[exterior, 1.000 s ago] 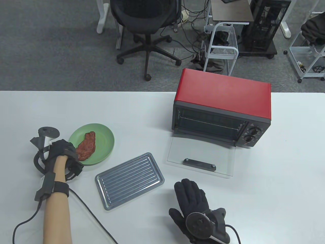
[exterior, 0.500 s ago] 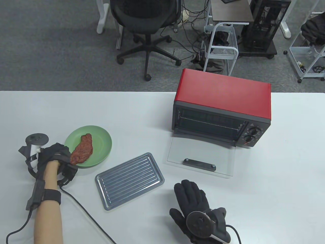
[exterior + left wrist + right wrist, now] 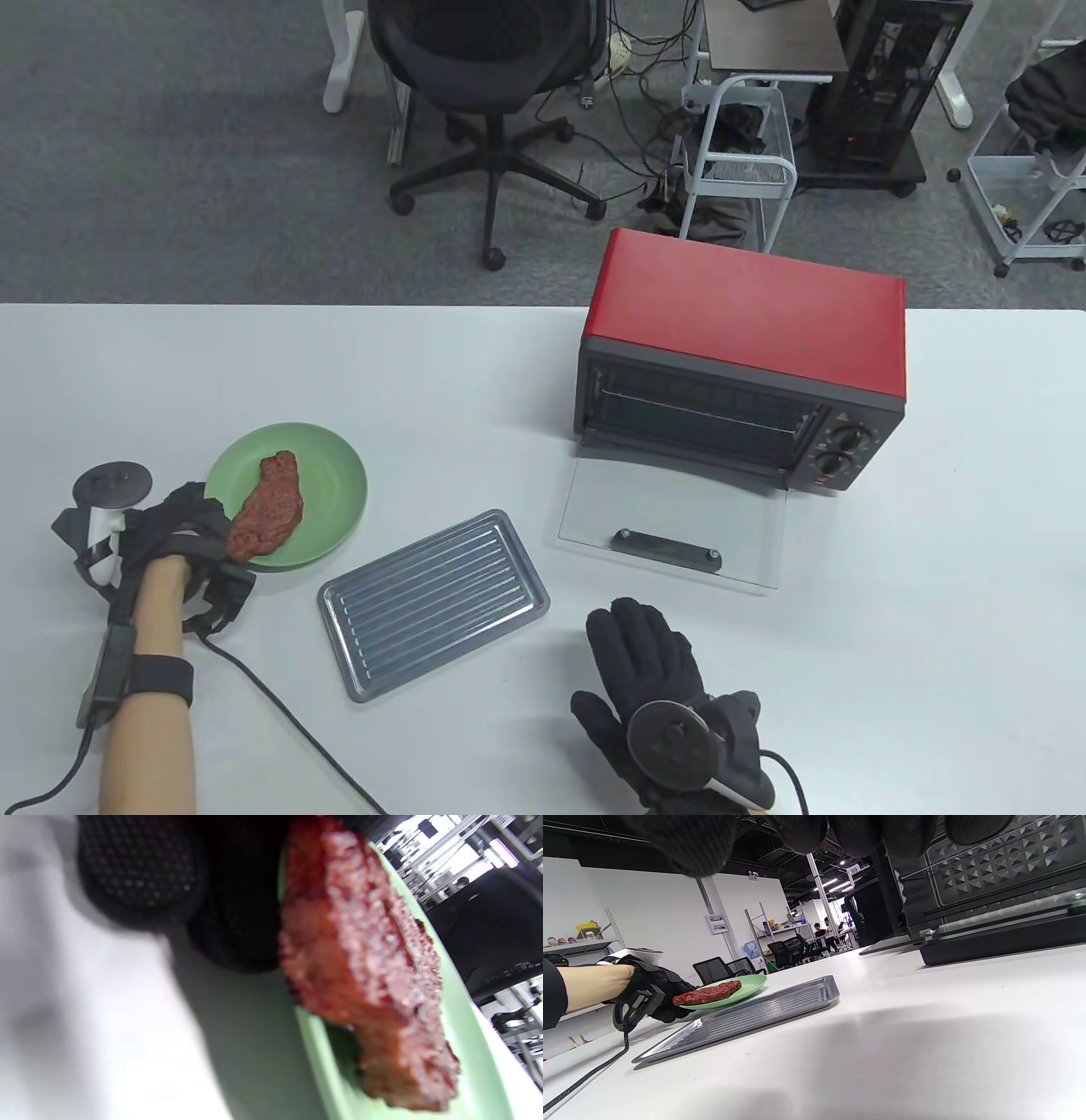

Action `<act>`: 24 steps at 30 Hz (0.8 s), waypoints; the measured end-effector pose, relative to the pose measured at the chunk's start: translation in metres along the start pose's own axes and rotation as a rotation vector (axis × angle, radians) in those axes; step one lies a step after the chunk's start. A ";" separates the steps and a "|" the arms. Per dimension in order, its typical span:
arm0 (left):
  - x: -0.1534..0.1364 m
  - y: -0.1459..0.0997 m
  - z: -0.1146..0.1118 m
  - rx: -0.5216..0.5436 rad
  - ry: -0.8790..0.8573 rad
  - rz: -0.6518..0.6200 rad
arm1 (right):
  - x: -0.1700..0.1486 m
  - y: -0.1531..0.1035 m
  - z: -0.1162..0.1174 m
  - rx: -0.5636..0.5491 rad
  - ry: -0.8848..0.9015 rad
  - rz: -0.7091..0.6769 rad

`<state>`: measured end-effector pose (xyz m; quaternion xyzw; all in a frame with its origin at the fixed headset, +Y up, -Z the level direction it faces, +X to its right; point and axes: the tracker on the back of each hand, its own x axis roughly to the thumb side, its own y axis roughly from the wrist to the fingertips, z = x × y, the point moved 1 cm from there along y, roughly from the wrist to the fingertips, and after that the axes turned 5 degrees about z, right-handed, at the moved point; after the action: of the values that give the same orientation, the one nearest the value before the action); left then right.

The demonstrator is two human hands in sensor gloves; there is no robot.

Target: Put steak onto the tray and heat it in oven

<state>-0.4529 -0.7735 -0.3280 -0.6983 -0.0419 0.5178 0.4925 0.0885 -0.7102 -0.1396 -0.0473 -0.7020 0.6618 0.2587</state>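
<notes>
My right hand (image 3: 670, 713) lies flat and empty on the table nearest me. My left hand (image 3: 191, 543) pinches the near end of the steak (image 3: 267, 509), which points away over the green plate (image 3: 335, 501). The tray (image 3: 433, 603) is just right of it, the open oven (image 3: 738, 365) beyond.

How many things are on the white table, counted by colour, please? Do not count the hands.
Red: 2, the red and black toaster oven and the reddish-brown steak.
Green: 1, the round green plate.
Silver: 1, the ribbed silver metal tray.
Total: 4.
</notes>
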 end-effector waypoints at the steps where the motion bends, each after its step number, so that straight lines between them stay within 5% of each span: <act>1: 0.000 -0.003 0.001 0.006 -0.020 -0.013 | 0.000 0.000 0.000 0.000 -0.001 0.000; 13: 0.016 -0.038 0.002 -0.095 -0.064 -0.185 | -0.002 0.000 -0.002 -0.002 -0.002 0.005; 24: 0.038 -0.072 -0.043 -0.150 0.033 -0.315 | -0.003 0.000 -0.003 -0.010 0.000 0.005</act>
<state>-0.3704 -0.7425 -0.3027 -0.7264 -0.1812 0.4179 0.5147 0.0921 -0.7090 -0.1401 -0.0507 -0.7053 0.6589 0.2568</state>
